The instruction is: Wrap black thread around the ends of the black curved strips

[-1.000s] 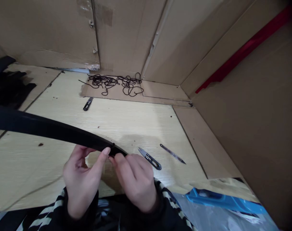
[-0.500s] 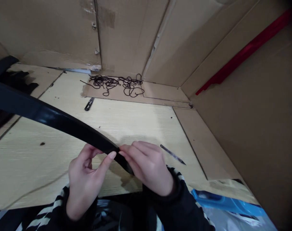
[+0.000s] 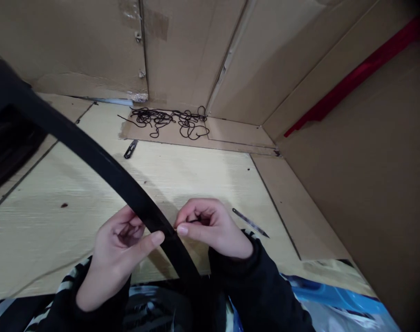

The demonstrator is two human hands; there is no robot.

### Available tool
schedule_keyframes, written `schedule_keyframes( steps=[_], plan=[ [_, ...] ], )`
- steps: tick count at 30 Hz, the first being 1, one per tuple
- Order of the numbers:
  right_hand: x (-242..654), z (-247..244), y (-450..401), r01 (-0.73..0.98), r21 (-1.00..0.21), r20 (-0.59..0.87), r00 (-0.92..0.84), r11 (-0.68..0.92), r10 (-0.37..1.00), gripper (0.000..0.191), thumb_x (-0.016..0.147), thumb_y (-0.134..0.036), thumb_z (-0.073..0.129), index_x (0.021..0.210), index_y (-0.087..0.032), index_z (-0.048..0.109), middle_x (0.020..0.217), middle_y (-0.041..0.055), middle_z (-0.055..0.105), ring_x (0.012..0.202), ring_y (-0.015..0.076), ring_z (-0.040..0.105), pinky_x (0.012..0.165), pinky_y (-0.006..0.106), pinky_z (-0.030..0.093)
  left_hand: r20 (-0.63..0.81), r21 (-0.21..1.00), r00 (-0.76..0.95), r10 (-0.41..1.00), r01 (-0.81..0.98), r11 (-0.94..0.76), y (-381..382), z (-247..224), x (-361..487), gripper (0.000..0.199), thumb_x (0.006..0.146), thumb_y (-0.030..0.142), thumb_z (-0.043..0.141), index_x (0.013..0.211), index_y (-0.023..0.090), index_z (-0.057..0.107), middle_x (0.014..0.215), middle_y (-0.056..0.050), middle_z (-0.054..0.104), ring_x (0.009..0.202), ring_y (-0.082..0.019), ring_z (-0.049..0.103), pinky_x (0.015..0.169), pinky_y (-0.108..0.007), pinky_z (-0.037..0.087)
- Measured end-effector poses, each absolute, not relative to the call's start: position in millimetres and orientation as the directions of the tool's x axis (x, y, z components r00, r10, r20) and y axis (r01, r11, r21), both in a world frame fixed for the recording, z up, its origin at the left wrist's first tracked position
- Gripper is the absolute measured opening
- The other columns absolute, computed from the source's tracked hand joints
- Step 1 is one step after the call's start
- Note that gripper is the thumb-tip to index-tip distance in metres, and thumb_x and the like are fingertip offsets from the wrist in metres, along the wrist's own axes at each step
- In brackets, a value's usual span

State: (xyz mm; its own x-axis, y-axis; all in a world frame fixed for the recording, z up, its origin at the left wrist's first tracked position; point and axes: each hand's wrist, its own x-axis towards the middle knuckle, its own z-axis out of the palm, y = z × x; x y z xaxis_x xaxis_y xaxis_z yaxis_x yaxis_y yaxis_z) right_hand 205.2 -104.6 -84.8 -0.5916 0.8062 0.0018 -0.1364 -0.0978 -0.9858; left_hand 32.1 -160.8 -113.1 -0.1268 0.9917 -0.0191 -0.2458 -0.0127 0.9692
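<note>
The left hand (image 3: 115, 253) and right hand (image 3: 213, 228) are pinching a curved black strip (image 3: 102, 161), both grips closing on it over the bench (image 3: 203, 184).

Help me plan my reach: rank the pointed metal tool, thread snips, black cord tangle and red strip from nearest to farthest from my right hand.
1. Pointed metal tool: just right of the right hand.
2. Thread snips and black cord tangle: too close to call; snips ahead-left, cord behind.
3. Red strip: far right, on the cardboard wall.
</note>
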Motion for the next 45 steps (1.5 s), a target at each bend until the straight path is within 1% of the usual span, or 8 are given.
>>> schedule_keyframes(
  steps=[10, 14, 20, 27, 33, 37, 41, 45],
  plan=[
    [195, -112, -120, -0.273, -0.789, -0.231, -0.698, -0.550, 0.678, 0.027, 0.073, -0.035, 0.078, 0.078, -0.013, 0.063, 0.054, -0.0088, 0.047, 0.042, 0.0015, 0.032, 0.039, 0.018, 0.020, -0.077, 0.880, 0.127, 0.989, -0.457, 0.128, -153, -106, 30, 0.019, 0.073, 0.028, 0.079, 0.091, 0.027, 0.073, 0.075, 0.005, 0.068, 0.069, -0.006, 0.061, 0.066, -0.009, 0.050],
    [186, -114, -134, -0.349, -0.699, -0.141, -0.788, -0.624, 0.599, 0.034, 0.076, -0.044, 0.074, 0.077, -0.013, 0.062, 0.049, -0.0110, 0.037, 0.038, 0.0017, 0.024, 0.038, 0.020, 0.014, -0.117, 0.868, 0.277, 0.954, -0.437, 0.234, -153, -106, 27, 0.023, 0.072, 0.032, 0.078, 0.094, 0.030, 0.073, 0.080, 0.002, 0.069, 0.071, -0.009, 0.062, 0.070, -0.015, 0.052],
    [175, -116, -151, -0.439, -0.729, -0.122, -0.671, -0.525, 0.732, 0.036, 0.072, -0.046, 0.077, 0.072, -0.013, 0.064, 0.052, -0.0075, 0.046, 0.039, 0.0018, 0.028, 0.039, 0.020, 0.018, -0.138, 0.832, 0.409, 0.902, -0.447, 0.330, -153, -101, 25, 0.029, 0.073, 0.038, 0.077, 0.100, 0.032, 0.072, 0.083, 0.001, 0.069, 0.076, -0.012, 0.064, 0.066, -0.016, 0.053],
    [174, -116, -157, -0.449, -0.770, -0.116, -0.601, -0.454, 0.791, 0.040, 0.067, -0.051, 0.078, 0.074, -0.015, 0.064, 0.057, -0.0039, 0.052, 0.047, 0.0056, 0.039, 0.045, 0.020, 0.025, -0.104, 0.916, 0.375, 0.921, -0.324, 0.235, -152, -106, 27, 0.044, 0.073, 0.049, 0.074, 0.113, 0.033, 0.070, 0.134, 0.000, 0.061, 0.126, -0.023, 0.051, 0.102, -0.026, 0.044],
    [186, -102, -153, -0.077, -0.993, -0.072, -0.171, -0.086, 0.983, 0.029, 0.080, -0.038, 0.068, 0.064, -0.016, 0.058, 0.053, -0.0051, 0.043, 0.051, 0.0080, 0.035, 0.050, 0.023, 0.028, -0.126, 0.987, 0.159, 0.979, 0.117, 0.108, -168, -117, 11, 0.028, 0.087, 0.044, 0.057, 0.112, 0.039, 0.068, 0.121, 0.003, 0.070, 0.112, -0.020, 0.064, 0.093, -0.026, 0.052],
    [186, -102, -155, 0.182, -0.982, 0.057, 0.028, 0.051, 0.998, 0.029, 0.086, -0.035, 0.061, 0.064, -0.016, 0.056, 0.054, -0.0035, 0.047, 0.052, 0.0095, 0.041, 0.050, 0.023, 0.031, 0.010, 0.841, 0.120, 0.993, 0.536, -0.073, -187, -118, 21, 0.042, 0.086, 0.042, 0.056, 0.126, 0.027, 0.058, 0.121, -0.007, 0.069, 0.108, -0.027, 0.066, 0.089, -0.033, 0.053],
    [188, -107, -155, 0.255, -0.957, 0.144, -0.003, 0.139, 0.990, 0.025, 0.088, -0.033, 0.060, 0.070, -0.016, 0.063, 0.053, -0.0047, 0.042, 0.050, 0.0092, 0.038, 0.048, 0.024, 0.029, -0.023, 0.850, 0.044, 0.999, 0.527, -0.004, -191, -115, 37, 0.027, 0.090, 0.045, 0.047, 0.099, 0.024, 0.063, 0.070, -0.001, 0.071, 0.066, -0.021, 0.069, 0.062, -0.027, 0.052],
    [198, -107, -150, 0.244, -0.956, 0.135, -0.125, 0.162, 0.983, 0.018, 0.086, -0.033, 0.063, 0.093, -0.020, 0.073, 0.053, -0.0060, 0.037, 0.049, 0.0096, 0.034, 0.049, 0.024, 0.028, -0.147, 0.936, 0.121, 0.982, 0.337, 0.098, -187, -115, 35, 0.029, 0.092, 0.044, 0.045, 0.073, 0.027, 0.058, 0.053, 0.005, 0.054, 0.046, -0.013, 0.054, 0.050, -0.021, 0.045]
  ],
)
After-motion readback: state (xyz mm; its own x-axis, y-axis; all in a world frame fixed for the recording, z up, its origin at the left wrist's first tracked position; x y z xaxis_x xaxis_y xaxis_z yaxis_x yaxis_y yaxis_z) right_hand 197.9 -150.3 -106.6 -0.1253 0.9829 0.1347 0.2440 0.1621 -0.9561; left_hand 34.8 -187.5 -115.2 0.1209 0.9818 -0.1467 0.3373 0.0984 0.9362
